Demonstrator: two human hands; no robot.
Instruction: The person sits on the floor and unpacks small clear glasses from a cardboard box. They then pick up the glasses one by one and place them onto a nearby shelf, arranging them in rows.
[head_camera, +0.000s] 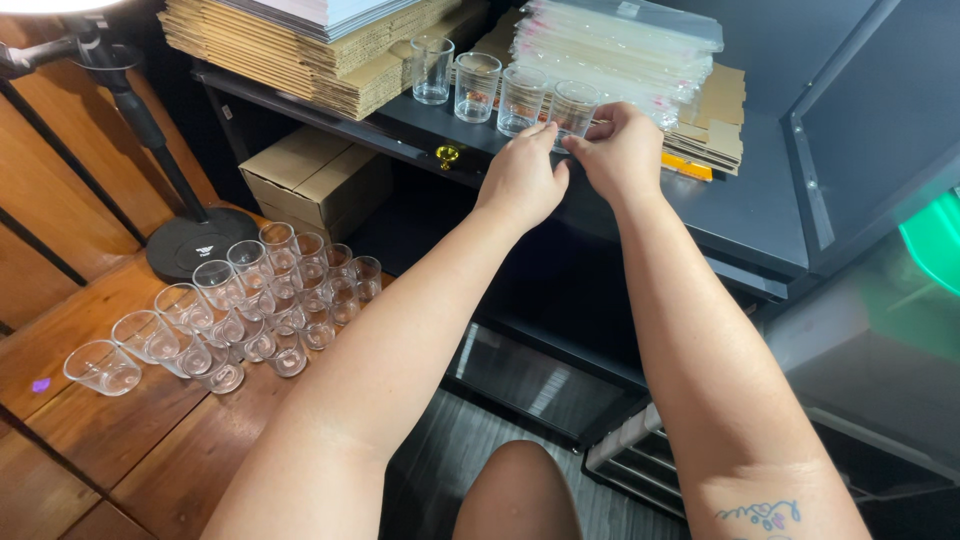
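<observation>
Two hands meet at one clear cup (574, 108) standing on the black shelf (740, 215): the left hand (522, 180) pinches at its near side, the right hand (624, 150) closes fingers on its rim (exactly what the fingertips grip is too small to tell). Three more cups (476, 86) stand in a row just left of it. Behind them lie a stack of clear bags (620, 45) and flat cardboard (300, 50). Lower left, many cups (250, 310) lie tipped in rows on the wooden floor (90, 440), near a lamp base (195, 243)
</observation>
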